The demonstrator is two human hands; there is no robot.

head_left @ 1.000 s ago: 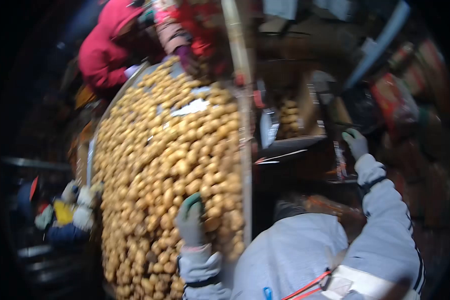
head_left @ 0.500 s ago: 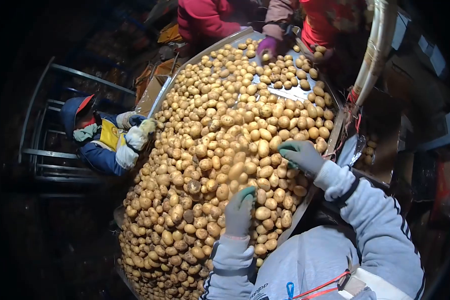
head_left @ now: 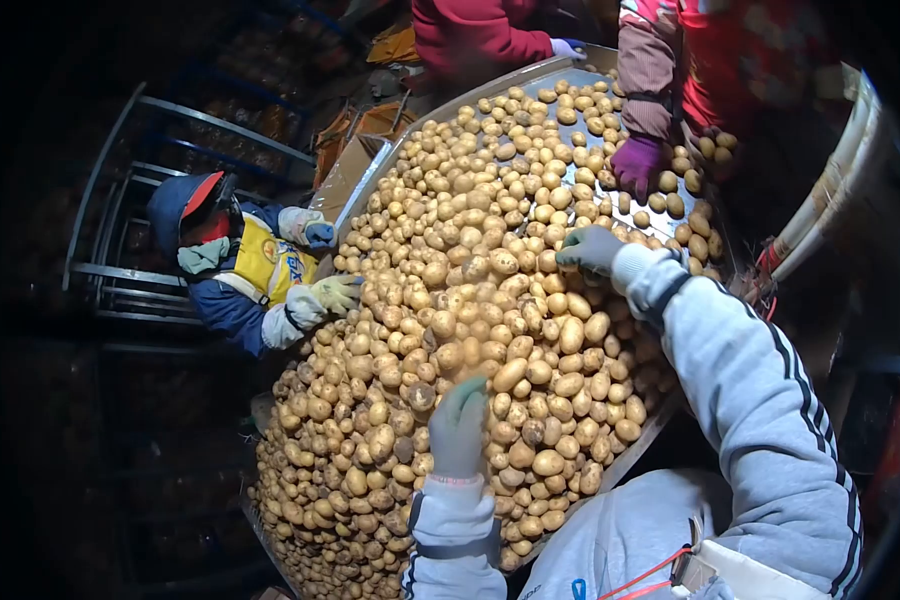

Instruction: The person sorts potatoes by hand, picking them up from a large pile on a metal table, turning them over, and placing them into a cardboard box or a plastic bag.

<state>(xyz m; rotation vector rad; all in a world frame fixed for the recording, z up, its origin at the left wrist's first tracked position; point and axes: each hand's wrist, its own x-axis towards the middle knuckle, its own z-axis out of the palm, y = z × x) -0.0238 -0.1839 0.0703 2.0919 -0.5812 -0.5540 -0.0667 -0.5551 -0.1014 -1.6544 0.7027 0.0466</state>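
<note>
A large heap of potatoes (head_left: 390,300) covers the sorting table (head_left: 355,190), some of them dirt-stained. My left hand (head_left: 457,430), in a grey glove with green fingertips, rests at the near part of the heap with its fingers stretched over the potatoes. Farther out and to the right, my right hand (head_left: 592,250) reaches over the potatoes in a matching glove. Its fingers point left and look slightly bent and apart. I make out no potato gripped in either hand, though the undersides are hidden.
At the left, a co-worker in a blue cap (head_left: 185,205) has gloved hands at the table edge. Across the table, another person's purple glove (head_left: 638,165) touches potatoes on bare metal. A wrapped curved pole (head_left: 830,190) rises at the right; a metal rack (head_left: 130,268) stands left.
The view has shifted, moving the scene rightward. My right hand has moved farther across the heap; my left has moved slightly left. The co-worker's purple-gloved hand is nearer, and the capped co-worker's hands are apart.
</note>
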